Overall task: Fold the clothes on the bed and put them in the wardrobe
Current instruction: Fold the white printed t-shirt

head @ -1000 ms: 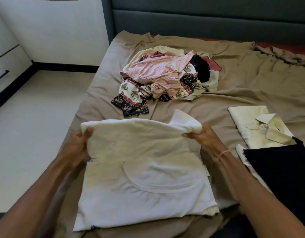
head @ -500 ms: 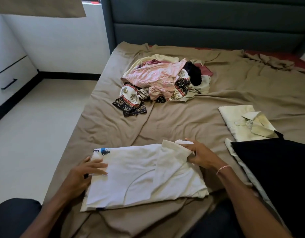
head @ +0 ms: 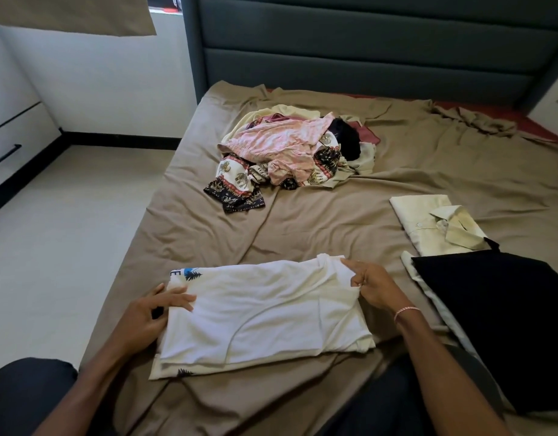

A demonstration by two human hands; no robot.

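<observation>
Two hands of mine meet the folded white T-shirt [head: 265, 313] by the near edge of the bed [head: 334, 221] — left hand [head: 148, 313] flat, fingers straight on its side; right hand [head: 373, 286] pinching, seemingly, its far corner.

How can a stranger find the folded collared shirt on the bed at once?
On the brown bed sheet, look right, just beyond the black garment. The pale yellow shirt lies there, folded flat. Only it shows a collar and buttons.

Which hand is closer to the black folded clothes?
Right. The right hand pinches the white shirt at its edge beside the black folded clothes; the left hand rests on the shirt's opposite side, farther away.
</observation>
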